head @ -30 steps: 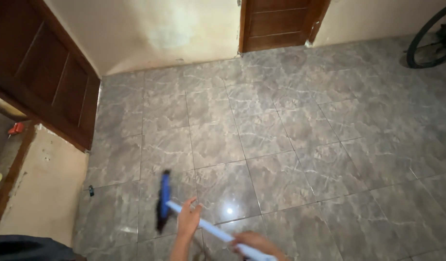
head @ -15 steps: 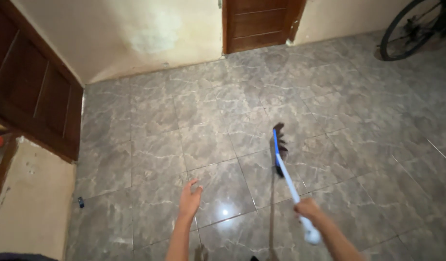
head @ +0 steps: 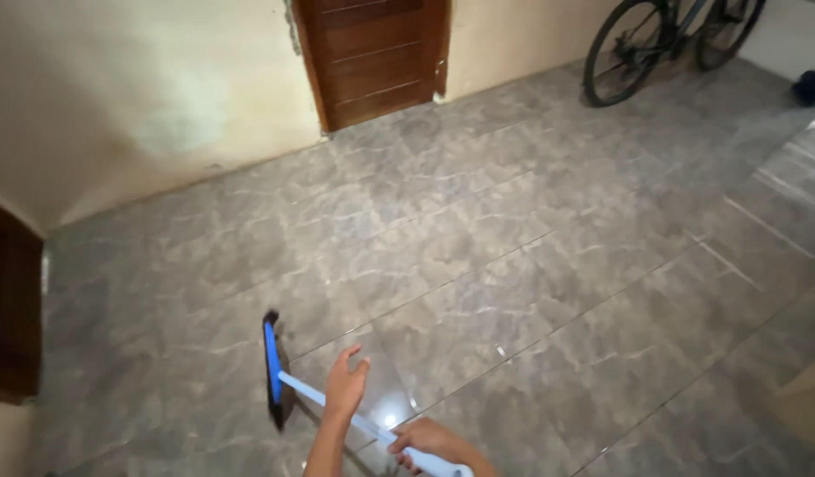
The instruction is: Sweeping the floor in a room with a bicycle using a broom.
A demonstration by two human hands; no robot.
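Grey marbled tile floor [head: 531,265] – right hand [head: 429,439] grips the broom [head: 275,375]; left hand [head: 345,389] open, fingers spread

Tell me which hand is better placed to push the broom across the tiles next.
Probably the right hand: it is closed around the white broom handle near its top. The left hand sits open over the handle, fingers spread, not gripping.

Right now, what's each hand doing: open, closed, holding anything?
Left hand: open, fingers spread, over the broom handle; contact unclear.
Right hand: closed around the broom handle near its top end.
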